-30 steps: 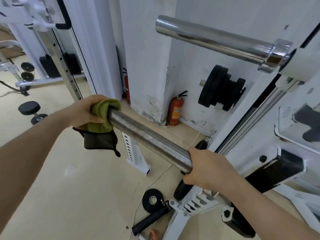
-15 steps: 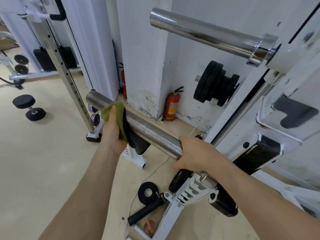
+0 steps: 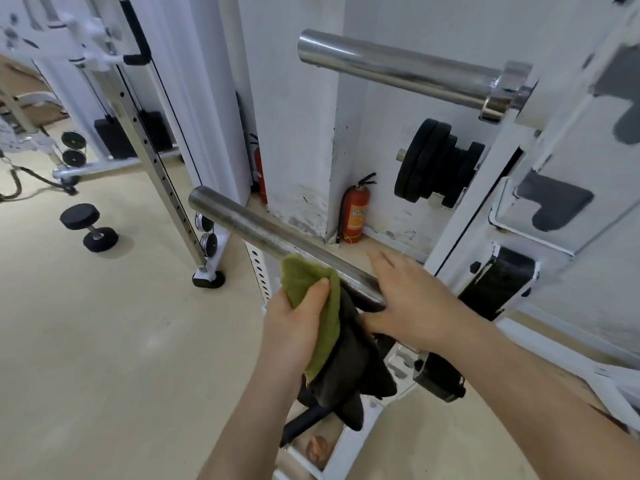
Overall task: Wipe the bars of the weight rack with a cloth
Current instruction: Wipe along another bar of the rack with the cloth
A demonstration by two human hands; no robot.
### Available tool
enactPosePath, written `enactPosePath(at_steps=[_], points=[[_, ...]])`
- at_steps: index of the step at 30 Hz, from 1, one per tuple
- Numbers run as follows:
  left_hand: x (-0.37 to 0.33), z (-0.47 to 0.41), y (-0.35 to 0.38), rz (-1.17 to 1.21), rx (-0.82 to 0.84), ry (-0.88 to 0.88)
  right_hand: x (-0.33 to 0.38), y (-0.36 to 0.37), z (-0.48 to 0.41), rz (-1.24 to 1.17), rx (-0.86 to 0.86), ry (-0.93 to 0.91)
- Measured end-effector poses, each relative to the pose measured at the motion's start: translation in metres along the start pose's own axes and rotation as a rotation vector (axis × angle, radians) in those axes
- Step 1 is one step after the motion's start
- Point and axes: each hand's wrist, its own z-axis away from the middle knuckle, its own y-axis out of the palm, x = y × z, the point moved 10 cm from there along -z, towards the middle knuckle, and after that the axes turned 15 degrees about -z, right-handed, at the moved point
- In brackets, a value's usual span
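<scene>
Now | L hand (image 3: 294, 327) fingers pinch cloth (image 3: 313, 299) vs lower bar (image 3: 277, 237) | R hand (image 3: 412, 306) fingers spread over bar

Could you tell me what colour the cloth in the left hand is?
Green outside, dark beneath: cloth, head view.

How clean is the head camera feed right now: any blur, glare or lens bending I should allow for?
Head view: the right edge smears, blurring the white rack frame with grey patches; wide-angle bending curves the uprights; bright glare streaks the upper chrome bar; the dull lower steel bar, green cloth, left hand and right hand are sharp.
</scene>
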Motion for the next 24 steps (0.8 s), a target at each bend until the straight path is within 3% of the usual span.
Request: enactPosePath(at_steps=[2,4,6,10,12,15,17,19,22,24], points=[[-0.039,0.008,0.012,-0.056,0.07,0.241,-0.002,-0.024,0.029,0.015,-0.21,-0.032],[-0.07,0.015,0.053,-0.53,0.136,0.614,-0.012,-0.025,0.049,0.08,-0.297,0.013],[-0.067,0.013,0.093,-1.012,0.056,0.866,-0.014,-0.01,0.054,0.198,-0.268,-0.021],[-0.055,-0.025,0.085,-1.3,-0.005,0.847,-0.007,0.004,0.059,0.343,-0.169,-0.098],[-0.062,-0.058,0.039,-1.331,-0.149,0.778,-0.012,0.005,0.062,0.407,-0.152,-0.078],[-0.07,-0.117,-0.036,-1.35,-0.295,0.523,-0.017,0.002,0.064,0.384,-0.177,0.016],[-0.07,-0.127,-0.04,-1.355,-0.311,0.425,-0.02,-0.001,0.064,0.308,-0.244,0.033],[-0.07,-0.101,0.01,-1.35,-0.228,0.51,-0.017,-0.004,0.065,0.277,-0.282,0.031],[-0.057,-0.033,0.095,-1.306,-0.003,0.781,-0.019,0.0,0.065,0.281,-0.312,0.059],[-0.059,-0.017,0.111,-1.266,0.088,0.872,-0.019,-0.001,0.068,0.298,-0.358,0.029]])
